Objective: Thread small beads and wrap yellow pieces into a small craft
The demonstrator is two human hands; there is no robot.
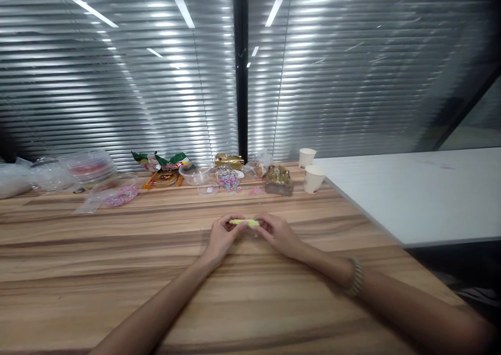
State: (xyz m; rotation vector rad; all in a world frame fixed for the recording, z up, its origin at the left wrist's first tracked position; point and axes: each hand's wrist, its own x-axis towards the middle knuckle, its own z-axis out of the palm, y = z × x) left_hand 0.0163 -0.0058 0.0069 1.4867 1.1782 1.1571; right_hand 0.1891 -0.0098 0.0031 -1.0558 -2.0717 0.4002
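Between my two hands is a small, slim yellow-green piece (250,223), held level just above the wooden table (156,271). Its exact kind is too small to make out. My left hand (224,236) pinches the left end with thumb and fingers. At the other end, my right hand (277,233) grips it the same way, and the thumbs almost meet in the middle. A coiled band (355,276) circles my right wrist.
Along the back stand two paper cups (314,179), a gold foil package (278,180), a clear bowl (194,174), green snack bags (172,161) and stacked plastic containers (88,166). Small pink and white pieces (229,180) lie there. A white table (415,193) adjoins on the right.
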